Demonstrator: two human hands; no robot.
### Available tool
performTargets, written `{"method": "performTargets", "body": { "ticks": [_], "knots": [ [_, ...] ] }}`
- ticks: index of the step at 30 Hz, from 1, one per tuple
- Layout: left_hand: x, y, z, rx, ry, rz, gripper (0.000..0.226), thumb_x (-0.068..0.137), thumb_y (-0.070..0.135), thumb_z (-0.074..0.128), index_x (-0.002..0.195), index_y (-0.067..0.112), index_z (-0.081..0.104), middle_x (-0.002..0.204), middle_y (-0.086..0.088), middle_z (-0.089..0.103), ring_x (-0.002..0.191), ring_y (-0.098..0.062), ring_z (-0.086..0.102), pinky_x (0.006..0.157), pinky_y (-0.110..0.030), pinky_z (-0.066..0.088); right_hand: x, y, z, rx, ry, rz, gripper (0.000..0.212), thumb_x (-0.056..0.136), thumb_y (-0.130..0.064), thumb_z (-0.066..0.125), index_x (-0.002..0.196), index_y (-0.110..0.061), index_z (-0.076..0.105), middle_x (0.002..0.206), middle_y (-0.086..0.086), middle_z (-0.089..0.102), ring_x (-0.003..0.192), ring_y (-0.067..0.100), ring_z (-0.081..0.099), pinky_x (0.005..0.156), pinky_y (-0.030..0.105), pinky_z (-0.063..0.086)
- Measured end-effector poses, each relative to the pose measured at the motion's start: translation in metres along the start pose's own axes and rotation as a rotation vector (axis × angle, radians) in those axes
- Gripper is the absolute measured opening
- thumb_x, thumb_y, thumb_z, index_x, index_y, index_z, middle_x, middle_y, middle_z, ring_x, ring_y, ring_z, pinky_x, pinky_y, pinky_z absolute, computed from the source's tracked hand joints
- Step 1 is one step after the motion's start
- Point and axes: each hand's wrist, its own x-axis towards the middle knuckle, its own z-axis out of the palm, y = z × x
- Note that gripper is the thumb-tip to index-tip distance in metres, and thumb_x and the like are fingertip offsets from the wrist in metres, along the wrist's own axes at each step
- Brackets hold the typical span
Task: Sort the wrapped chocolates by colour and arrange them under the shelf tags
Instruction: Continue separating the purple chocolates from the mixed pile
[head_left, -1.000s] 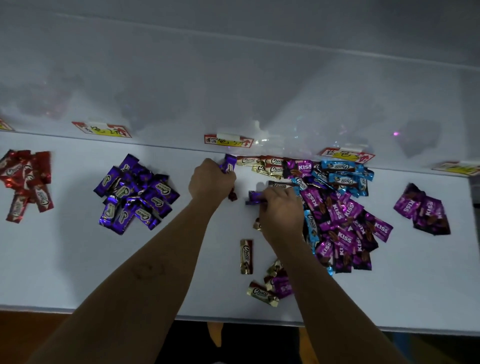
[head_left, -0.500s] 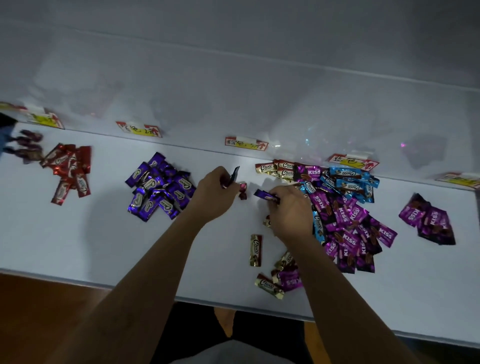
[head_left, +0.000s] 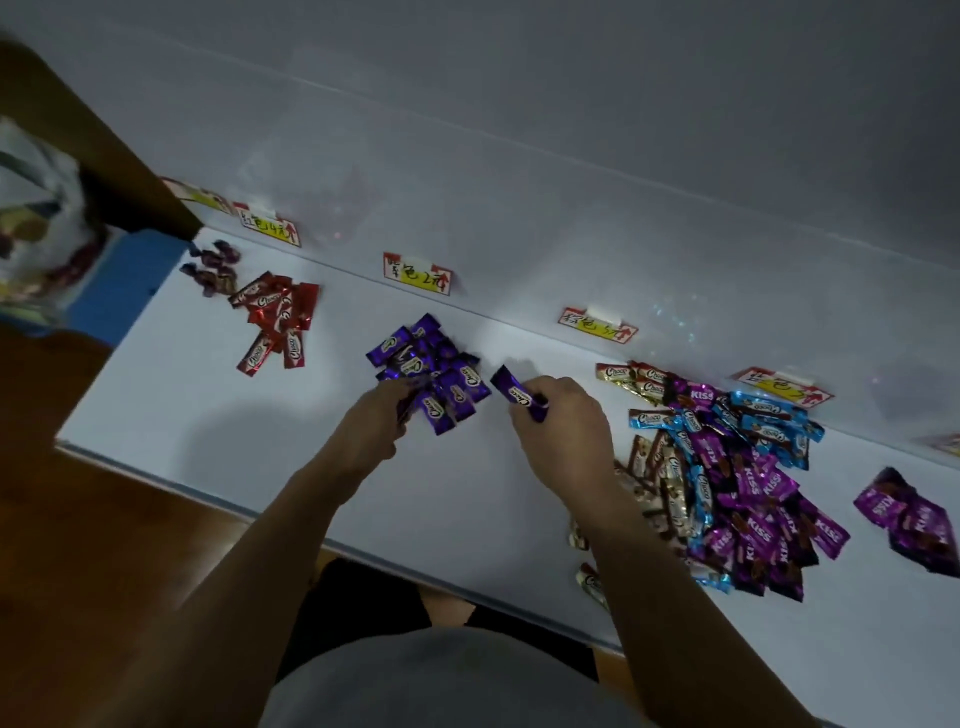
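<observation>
Chocolate wrappers, e.g. the purple pile (head_left: 428, 371) at centre and red pile (head_left: 278, 314) at left: glossy foil-like film. Shelf surface (head_left: 208, 415): smooth, matt white. Shelf tags (head_left: 417, 274): paper.

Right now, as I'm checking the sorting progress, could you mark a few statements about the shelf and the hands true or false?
1. The right hand grips a purple chocolate. True.
2. The red pile lies to the right of the purple pile. False: it lies to the left of it.
3. The left hand is at the purple pile's near edge. True.
4. The mixed heap holds only blue wrappers. False: blue, magenta and gold wrappers are mingled there.
</observation>
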Motion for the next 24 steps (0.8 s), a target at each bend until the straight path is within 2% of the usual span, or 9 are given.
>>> {"method": "performTargets", "body": {
  "ticks": [3, 5, 7, 11, 15, 18, 21, 24],
  "knots": [
    [0.023, -0.003, -0.030, 0.305, -0.042, 0.162, 0.020, 0.097, 0.014, 0.040, 0.090, 0.022, 0.058, 0.069, 0.003, 0.052, 0.058, -0.010, 0.043, 0.049, -0.019, 0.033, 0.010, -0.022, 0.028, 0.009, -0.009, 0.076, 0.029, 0.090, -0.029, 0.060, 0.118, -0.022, 0.060, 0.109, 0.001, 0.065, 0.095, 0.021, 0.061, 0.074, 0.030, 0.046],
    [0.039, -0.007, -0.051, 0.535, -0.076, 0.281, 0.019, 0.095, 0.010, 0.048, 0.109, 0.017, 0.059, 0.089, -0.004, 0.060, 0.069, -0.011, 0.052, 0.051, -0.011, 0.036, 0.013, -0.040, 0.048, 0.025, -0.013, 0.182, 0.032, 0.089, -0.029, 0.061, 0.120, -0.022, 0.057, 0.109, 0.001, 0.067, 0.094, 0.022, 0.063, 0.077, 0.031, 0.049],
    [0.060, -0.011, -0.074, 0.654, -0.070, 0.346, 0.032, 0.092, 0.017, 0.058, 0.125, 0.014, 0.056, 0.109, -0.007, 0.060, 0.085, -0.012, 0.057, 0.059, -0.011, 0.038, 0.015, -0.058, 0.070, 0.010, -0.023, 0.285, 0.031, 0.089, -0.030, 0.061, 0.119, -0.022, 0.057, 0.109, 0.000, 0.067, 0.093, 0.022, 0.062, 0.075, 0.030, 0.048],
    [0.084, -0.015, -0.101, 0.717, -0.123, 0.388, 0.024, 0.089, 0.025, 0.063, 0.111, 0.018, 0.061, 0.102, 0.000, 0.068, 0.083, -0.013, 0.061, 0.063, -0.023, 0.043, 0.014, -0.084, 0.113, 0.031, -0.004, 0.448, 0.020, 0.090, -0.032, 0.060, 0.107, -0.022, 0.060, 0.099, 0.002, 0.068, 0.084, 0.020, 0.061, 0.071, 0.030, 0.049],
    [0.090, -0.025, -0.105, 0.804, -0.153, 0.399, 0.024, 0.088, 0.032, 0.064, 0.109, 0.020, 0.062, 0.099, 0.003, 0.067, 0.083, -0.014, 0.060, 0.068, -0.027, 0.046, 0.017, -0.101, 0.143, 0.092, 0.029, 0.557, 0.023, 0.090, -0.032, 0.061, 0.109, -0.020, 0.059, 0.097, 0.003, 0.067, 0.079, 0.019, 0.062, 0.067, 0.029, 0.050],
    [0.093, -0.031, -0.102, 0.837, -0.168, 0.378, 0.025, 0.087, 0.034, 0.065, 0.107, 0.020, 0.063, 0.098, 0.003, 0.066, 0.084, -0.014, 0.059, 0.070, -0.029, 0.048, 0.022, -0.107, 0.153, 0.170, 0.070, 0.593, 0.026, 0.089, -0.032, 0.064, 0.111, -0.019, 0.060, 0.098, 0.002, 0.068, 0.083, 0.019, 0.062, 0.064, 0.025, 0.045],
    [0.093, -0.027, -0.096, 0.792, -0.195, 0.371, 0.024, 0.089, 0.035, 0.064, 0.105, 0.017, 0.065, 0.096, -0.001, 0.068, 0.084, -0.017, 0.062, 0.072, -0.031, 0.051, 0.027, -0.111, 0.148, 0.270, 0.085, 0.588, 0.034, 0.087, -0.033, 0.067, 0.117, -0.018, 0.060, 0.105, 0.000, 0.068, 0.089, 0.015, 0.063, 0.064, 0.016, 0.041],
    [0.098, -0.019, -0.090, 0.834, -0.277, 0.426, 0.042, 0.089, 0.036, 0.061, 0.126, 0.018, 0.057, 0.115, -0.003, 0.064, 0.105, -0.020, 0.060, 0.085, -0.034, 0.050, 0.026, -0.111, 0.137, 0.234, 0.098, 0.547, 0.043, 0.086, -0.029, 0.068, 0.126, -0.020, 0.056, 0.118, 0.001, 0.061, 0.101, 0.017, 0.060, 0.077, 0.021, 0.041]
  ]
}}
